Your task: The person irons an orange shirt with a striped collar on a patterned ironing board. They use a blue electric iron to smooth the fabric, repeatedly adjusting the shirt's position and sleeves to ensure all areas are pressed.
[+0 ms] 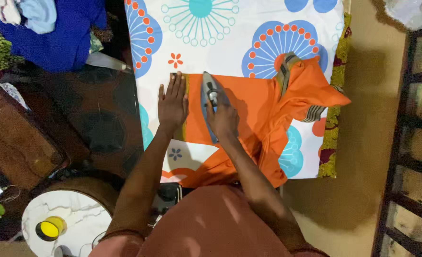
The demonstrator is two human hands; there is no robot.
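An orange shirt with a striped collar lies spread on a board covered in a white sheet with blue and orange flowers. My right hand grips the handle of a grey and blue iron that rests flat on the shirt's left part. My left hand lies flat, fingers apart, on the shirt's left hem at the sheet, just left of the iron.
A pile of blue and green clothes sits at the top left. A brown wooden surface and a round white marble table with a yellow cup lie at the lower left. A dark metal rack stands at the right.
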